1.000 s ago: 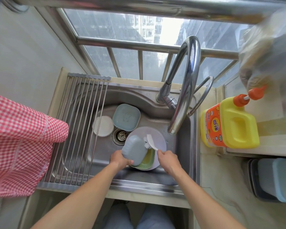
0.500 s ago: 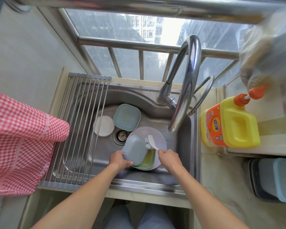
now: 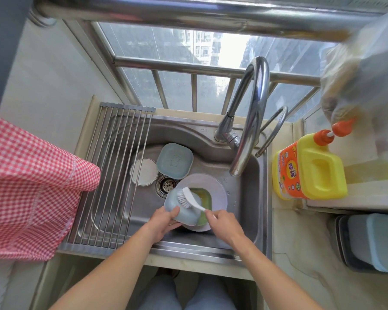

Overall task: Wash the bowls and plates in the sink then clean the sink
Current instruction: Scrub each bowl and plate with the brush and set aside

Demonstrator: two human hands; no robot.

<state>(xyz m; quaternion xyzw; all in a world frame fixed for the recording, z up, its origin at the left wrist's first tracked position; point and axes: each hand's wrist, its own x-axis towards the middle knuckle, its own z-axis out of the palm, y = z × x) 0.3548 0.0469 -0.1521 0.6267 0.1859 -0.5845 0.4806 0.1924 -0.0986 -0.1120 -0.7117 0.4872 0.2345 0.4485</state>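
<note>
Narrow balcony kitchen corner, barred window (image 3: 188, 63) behind, pale wall at left. One stainless steel sink (image 3: 244, 198) sunk into a light counter (image 3: 300, 253). Two chrome spouts over the basin: one tall gooseneck faucet (image 3: 253, 113) and one thinner curved tap (image 3: 276, 128) just beside it. One roll-up drying rack (image 3: 112, 175) of metal rods across the left part of the sink. One drain strainer (image 3: 168, 184) in the basin floor.

Dishes in the sink, counted: one round white plate (image 3: 143, 172) under the rack's edge, one square blue dish (image 3: 174, 160) touching it on the right, one large round pale plate (image 3: 215, 186) nearer, one green bowl (image 3: 205, 198) lying on that plate, and one blue bowl (image 3: 184, 210) held upside down above them. Five pieces in all.

Left hand (image 3: 164, 222) gripping the blue bowl's near rim, thumb on its outer side. Right hand (image 3: 224, 222) curled round the handle of one white dish brush (image 3: 186, 196), bristles pressed to the upturned bowl's base. Hands close together, not touching.

At right on a ledge, one yellow detergent jug (image 3: 309, 171) with orange label and orange pump. One clear plastic bag (image 3: 363, 70) hanging above it, blurred. One red-and-white checked cloth (image 3: 29, 186) at far left. One stack of grey-blue containers (image 3: 367, 242) low on the right; number in the stack unclear.
</note>
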